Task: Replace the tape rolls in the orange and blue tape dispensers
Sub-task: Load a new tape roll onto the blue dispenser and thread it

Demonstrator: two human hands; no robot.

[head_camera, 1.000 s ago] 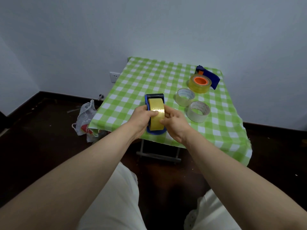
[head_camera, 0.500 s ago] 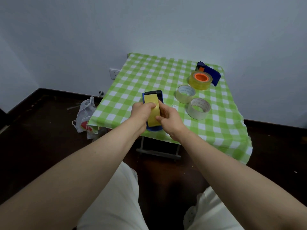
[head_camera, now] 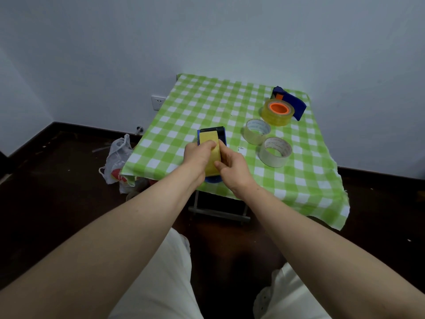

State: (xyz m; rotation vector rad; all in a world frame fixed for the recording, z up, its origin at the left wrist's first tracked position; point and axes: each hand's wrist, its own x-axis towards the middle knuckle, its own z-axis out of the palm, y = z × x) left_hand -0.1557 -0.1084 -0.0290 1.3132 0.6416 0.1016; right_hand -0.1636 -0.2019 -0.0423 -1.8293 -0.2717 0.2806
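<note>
Blue dispenser sits at the near edge of the table, on the green check cloth. It holds the yellow roll, standing on edge inside the frame.

My left hand: fingers curled over the top of the yellow roll, gripping it. My right hand: fingers curled against the blue dispenser's right side, thumb tip on the roll's face. I cannot tell whether the roll is fully seated; my hands cover the hub.

Far right corner: second dispenser, blue body with an orange core, carrying a yellowish clear roll. Two loose clear rolls lie flat between the dispensers, just beside each other.

On the floor left of the table: plastic bag. Wall socket behind it.
</note>
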